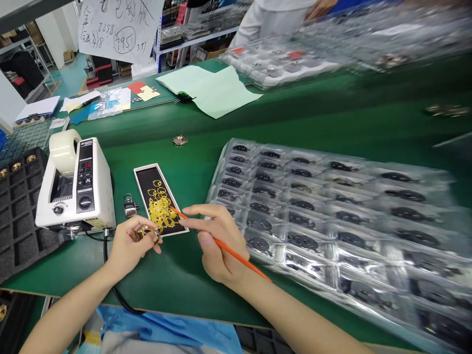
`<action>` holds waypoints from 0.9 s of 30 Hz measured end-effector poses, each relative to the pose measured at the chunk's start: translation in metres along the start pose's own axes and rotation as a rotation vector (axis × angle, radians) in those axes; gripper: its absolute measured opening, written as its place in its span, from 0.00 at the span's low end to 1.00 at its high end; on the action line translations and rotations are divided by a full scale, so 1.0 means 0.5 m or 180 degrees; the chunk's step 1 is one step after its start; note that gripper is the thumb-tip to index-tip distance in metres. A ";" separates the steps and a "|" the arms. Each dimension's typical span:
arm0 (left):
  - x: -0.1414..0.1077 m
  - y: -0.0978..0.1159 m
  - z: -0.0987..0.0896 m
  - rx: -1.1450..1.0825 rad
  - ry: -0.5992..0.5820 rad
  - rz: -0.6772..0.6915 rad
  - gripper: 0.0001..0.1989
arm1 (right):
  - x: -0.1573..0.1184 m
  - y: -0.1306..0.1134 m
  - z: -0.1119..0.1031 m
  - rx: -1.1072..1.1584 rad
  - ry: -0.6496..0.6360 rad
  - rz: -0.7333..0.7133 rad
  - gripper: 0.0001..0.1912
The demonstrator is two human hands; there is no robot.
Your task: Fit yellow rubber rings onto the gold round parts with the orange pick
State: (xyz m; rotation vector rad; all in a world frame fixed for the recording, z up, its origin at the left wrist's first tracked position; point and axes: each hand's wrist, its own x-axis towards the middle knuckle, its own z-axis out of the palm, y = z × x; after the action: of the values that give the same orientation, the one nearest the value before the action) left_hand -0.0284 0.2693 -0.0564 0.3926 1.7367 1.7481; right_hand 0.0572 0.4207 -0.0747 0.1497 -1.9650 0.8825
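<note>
My left hand (131,243) is closed round a small round metal part (147,233) with gold and silver tones, just off the near left corner of a white-rimmed tray (168,185). Yellow ring-like pieces (161,209) lie heaped on the tray's black bottom. Between thumb and fingers, my right hand (223,243) grips a thin orange stick (239,256). Its tip reaches over the tray, at the right side of the yellow heap. Whether the tip touches a ring is too small to tell.
A white tape dispenser (101,182) and a small metal counter (130,206) stand left. Clear trays of black parts (302,204) fill the right. Another metal part (180,140) lies behind the small tray. Green paper (221,91) is farther back. A person (273,22) stands across the table.
</note>
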 end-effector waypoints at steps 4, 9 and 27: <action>0.002 -0.008 0.000 -0.0092 0.0089 0.0186 0.11 | -0.011 -0.006 0.022 -0.0295 -0.0390 -0.0260 0.13; -0.004 -0.018 0.006 -0.0070 0.0102 0.0439 0.16 | -0.021 -0.007 0.052 -0.0776 -0.0532 -0.0081 0.07; -0.022 -0.048 -0.003 0.1010 -0.0021 0.0889 0.19 | -0.006 -0.009 0.042 0.0426 -0.0839 0.1052 0.06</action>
State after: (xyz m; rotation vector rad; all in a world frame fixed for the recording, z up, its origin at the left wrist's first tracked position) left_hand -0.0155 0.2596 -0.0775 0.8106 2.0386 1.6495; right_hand 0.0461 0.4034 -0.0810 0.0173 -2.2135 1.2636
